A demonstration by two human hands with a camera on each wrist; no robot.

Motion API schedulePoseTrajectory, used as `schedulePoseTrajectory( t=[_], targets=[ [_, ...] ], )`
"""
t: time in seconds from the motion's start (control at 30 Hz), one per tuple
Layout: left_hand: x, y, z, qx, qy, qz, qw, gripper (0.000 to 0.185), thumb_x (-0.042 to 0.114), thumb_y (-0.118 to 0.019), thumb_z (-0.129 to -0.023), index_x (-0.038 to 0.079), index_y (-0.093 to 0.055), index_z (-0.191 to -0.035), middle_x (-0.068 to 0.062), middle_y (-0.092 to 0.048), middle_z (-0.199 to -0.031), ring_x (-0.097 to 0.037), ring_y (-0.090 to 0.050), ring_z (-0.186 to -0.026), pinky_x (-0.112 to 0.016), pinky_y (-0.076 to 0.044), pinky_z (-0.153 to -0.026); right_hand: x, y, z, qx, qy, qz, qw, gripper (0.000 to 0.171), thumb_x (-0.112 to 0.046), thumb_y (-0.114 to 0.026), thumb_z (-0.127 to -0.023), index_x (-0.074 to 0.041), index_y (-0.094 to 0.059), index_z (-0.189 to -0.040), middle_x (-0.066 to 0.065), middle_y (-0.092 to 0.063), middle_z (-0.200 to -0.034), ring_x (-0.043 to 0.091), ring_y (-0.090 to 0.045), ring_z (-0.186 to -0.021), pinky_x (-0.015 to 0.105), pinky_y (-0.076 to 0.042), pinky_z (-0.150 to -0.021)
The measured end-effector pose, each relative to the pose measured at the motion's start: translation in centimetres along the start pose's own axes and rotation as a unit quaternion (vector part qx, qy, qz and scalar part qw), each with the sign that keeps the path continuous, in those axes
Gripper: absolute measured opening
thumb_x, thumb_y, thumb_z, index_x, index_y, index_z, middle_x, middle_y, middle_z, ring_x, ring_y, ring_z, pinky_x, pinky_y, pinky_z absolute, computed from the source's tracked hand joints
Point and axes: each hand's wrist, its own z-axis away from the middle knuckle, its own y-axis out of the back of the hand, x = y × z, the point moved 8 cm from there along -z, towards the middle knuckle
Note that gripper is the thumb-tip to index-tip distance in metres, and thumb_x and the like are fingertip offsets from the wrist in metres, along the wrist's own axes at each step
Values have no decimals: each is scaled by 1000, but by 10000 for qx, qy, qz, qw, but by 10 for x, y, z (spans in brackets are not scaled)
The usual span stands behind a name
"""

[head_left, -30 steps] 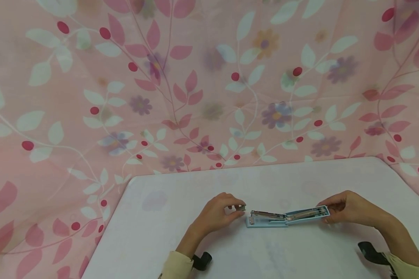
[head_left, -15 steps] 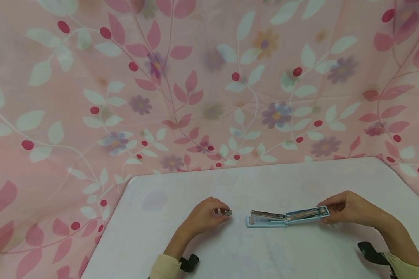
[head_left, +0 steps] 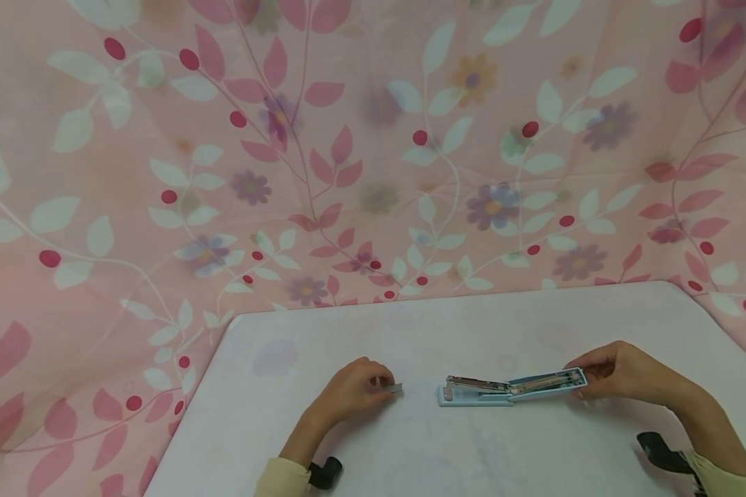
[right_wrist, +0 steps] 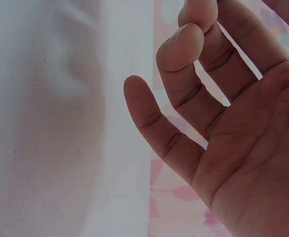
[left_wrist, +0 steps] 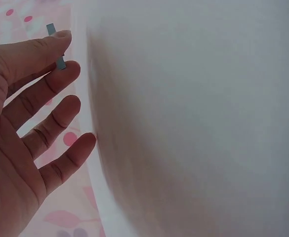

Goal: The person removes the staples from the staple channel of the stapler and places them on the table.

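Observation:
A light blue stapler point(head_left: 480, 398) lies opened out on the white table in the head view, with its metal magazine showing. My right hand point(head_left: 628, 375) holds the far right end of its top cover between thumb and fingers. To the left, apart from the stapler, my left hand point(head_left: 351, 392) pinches a small grey strip of staples point(head_left: 395, 388). In the left wrist view the strip sits between thumb and index fingertip, while the other fingers are spread and loosely bent. The right wrist view shows the palm and several curled fingers point(right_wrist: 181, 47); the stapler is out of that view.
The table point(head_left: 311, 338) has a white cover and rounded far corners. Behind and around it hangs a pink floral cloth point(head_left: 360, 159). A black wrist mount point(head_left: 326, 473) sits at the left wrist, and another black mount point(head_left: 662, 452) at the right.
My left hand has moved left and slightly toward me, carrying the staple strip away from the stapler. The right hand and stapler have stayed in place.

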Motion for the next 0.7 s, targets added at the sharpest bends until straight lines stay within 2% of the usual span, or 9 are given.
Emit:
schedulePoseTrajectory(
  t=[0.23, 0.43, 0.7],
  targets=[
    [0, -1, 3, -16, -184, -66, 9998, 14, 18, -83, -81, 17, -74, -92, 10, -68, -87, -10, -57, -82, -22, -47, -72, -2, -1, 0, -45, 88, -145, 9998, 28, -5, -78, -82, 2, -73, -108, -2, -60, -75, 12, -54, -65, 27, -43, -51],
    [-1, -2, 4, 30, -321, -328, 9989, 16, 21, -85, -78, 19, -75, -90, 13, -66, -83, -8, -54, -79, -20, -44, -68, -2, -1, 0, -26, 107, -154, 9998, 27, -5, -78, -82, 1, -73, -108, -1, -59, -74, 12, -53, -64, 27, -42, -50],
    [-5, -6, 4, -177, -167, -502, 9984, 15, 25, -84, -79, 20, -76, -91, 15, -64, -81, -7, -51, -79, -20, -41, -67, 2, 0, 1, 3, -9, 15, 10000, 27, -7, -79, -82, -1, -74, -108, -2, -60, -74, 12, -53, -66, 27, -43, -51]
  ],
)
